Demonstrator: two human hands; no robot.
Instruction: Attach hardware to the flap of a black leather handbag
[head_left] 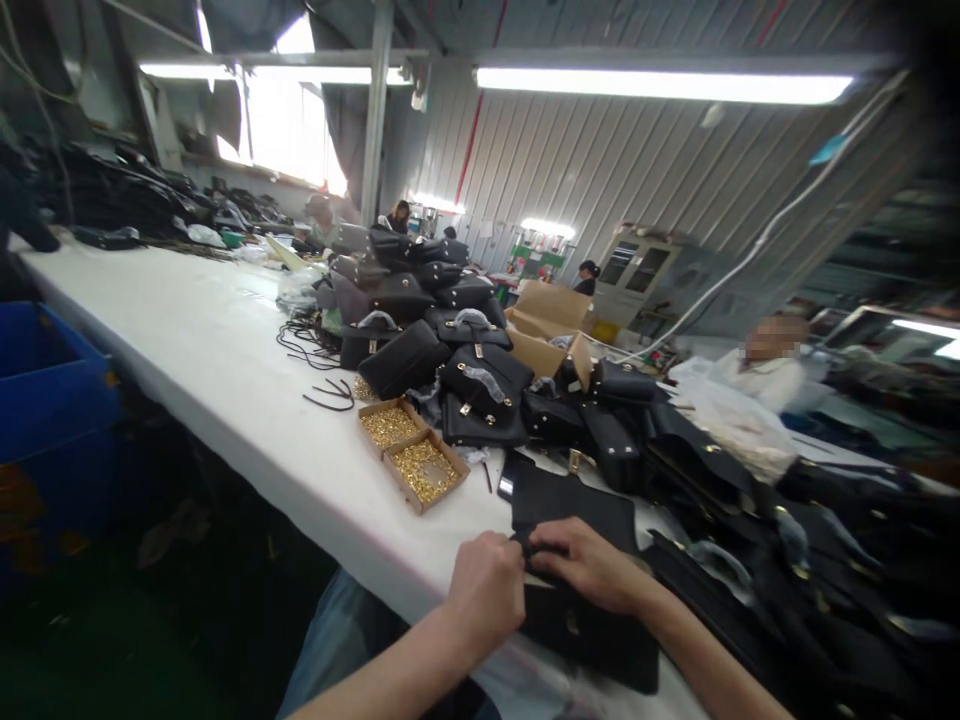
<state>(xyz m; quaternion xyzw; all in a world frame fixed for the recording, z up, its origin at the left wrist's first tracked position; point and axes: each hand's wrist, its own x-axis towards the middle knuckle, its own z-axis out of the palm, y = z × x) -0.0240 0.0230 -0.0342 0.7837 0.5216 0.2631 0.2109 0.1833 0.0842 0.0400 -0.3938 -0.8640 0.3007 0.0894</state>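
Observation:
A black handbag (600, 635) lies opened out at the table's front edge, its flap (574, 500) spread away from me with a gold clasp at the far end. My left hand (487, 585) is closed in a fist on the bag's left edge. Right beside it, my right hand (585, 565) reaches over the bag, its fingers curled and pinching the same dark edge. What exactly lies between the fingertips is hidden. Two cardboard trays, one nearer (442, 495) and one farther (375, 440), hold small gold metal pieces just beyond my hands.
A pile of finished-looking black handbags (405, 295) rises at the back, beside an open cardboard box (544, 355). More black bags (750, 560) cover the right side. Dark cords (330, 395) lie on the white table (187, 330). A blue bin (52, 380) stands left. Co-workers sit farther back.

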